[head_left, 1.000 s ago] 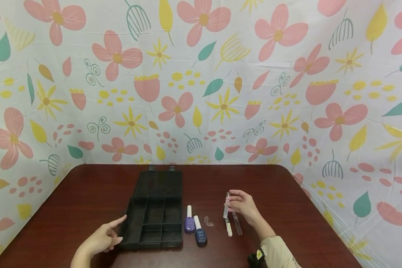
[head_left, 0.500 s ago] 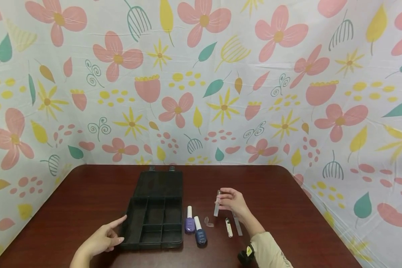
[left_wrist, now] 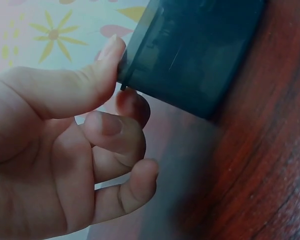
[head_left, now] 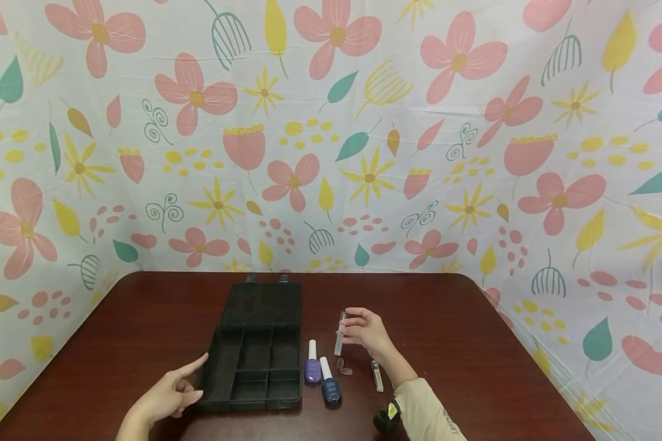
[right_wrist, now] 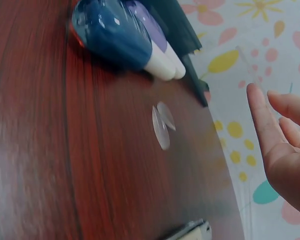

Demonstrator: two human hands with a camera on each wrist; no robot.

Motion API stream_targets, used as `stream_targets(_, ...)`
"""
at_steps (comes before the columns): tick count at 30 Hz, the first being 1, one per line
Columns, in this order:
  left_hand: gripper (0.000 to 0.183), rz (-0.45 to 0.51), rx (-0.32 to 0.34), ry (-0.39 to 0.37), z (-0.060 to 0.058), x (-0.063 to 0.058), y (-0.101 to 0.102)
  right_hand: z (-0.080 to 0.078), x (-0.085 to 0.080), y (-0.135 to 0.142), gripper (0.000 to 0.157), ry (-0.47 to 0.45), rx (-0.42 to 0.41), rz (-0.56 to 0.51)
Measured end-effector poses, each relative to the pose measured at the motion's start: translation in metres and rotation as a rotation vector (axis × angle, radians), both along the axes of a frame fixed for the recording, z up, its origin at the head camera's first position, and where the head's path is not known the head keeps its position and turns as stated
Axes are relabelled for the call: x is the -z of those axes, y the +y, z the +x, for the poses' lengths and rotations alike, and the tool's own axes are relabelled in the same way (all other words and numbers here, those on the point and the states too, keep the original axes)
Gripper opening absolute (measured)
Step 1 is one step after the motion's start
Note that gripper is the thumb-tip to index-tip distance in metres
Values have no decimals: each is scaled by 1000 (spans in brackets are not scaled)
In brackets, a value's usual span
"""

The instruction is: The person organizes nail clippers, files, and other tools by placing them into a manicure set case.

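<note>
A black compartment box lies unlidded on the dark wooden table. My left hand rests at its left side, straight index finger on the side wall and thumb near the front corner; the other fingers are loosely curled. In the left wrist view the thumb meets the box's edge. My right hand pinches an upright clear, partly frosted strip, like a glass nail file, above the table. Just below it lie two small clear oval pieces. In the right wrist view the strip is barely visible.
Purple and dark blue nail polish bottles with white caps stand right of the box. A nail clipper lies beside the right forearm. A floral cloth hangs behind the table.
My right hand has carried the clear strip leftward, from above the nail clipper to above the oval pieces. The forearm now hides another clear strip on the table. The left hand has stayed put.
</note>
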State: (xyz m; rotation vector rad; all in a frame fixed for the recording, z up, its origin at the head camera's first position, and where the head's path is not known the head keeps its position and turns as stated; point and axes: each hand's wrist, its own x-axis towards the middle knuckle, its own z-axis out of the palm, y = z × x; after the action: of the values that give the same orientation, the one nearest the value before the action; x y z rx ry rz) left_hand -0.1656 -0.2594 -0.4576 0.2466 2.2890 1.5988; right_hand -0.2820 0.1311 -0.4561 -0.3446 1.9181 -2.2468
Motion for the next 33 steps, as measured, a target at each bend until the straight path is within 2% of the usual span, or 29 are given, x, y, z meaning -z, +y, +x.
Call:
stream_targets(10, 73, 37, 5, -29, 0, 0, -1, 1, 0, -26, 42, 23, -14, 2)
stream_targets(24, 72, 36, -1, -11, -2, 4, 1, 5, -8, -65, 42, 47, 24, 34)
stream_targets(33, 72, 26, -20, -23, 1, 3, -1, 6, -8, -87, 42, 80, -25, 31)
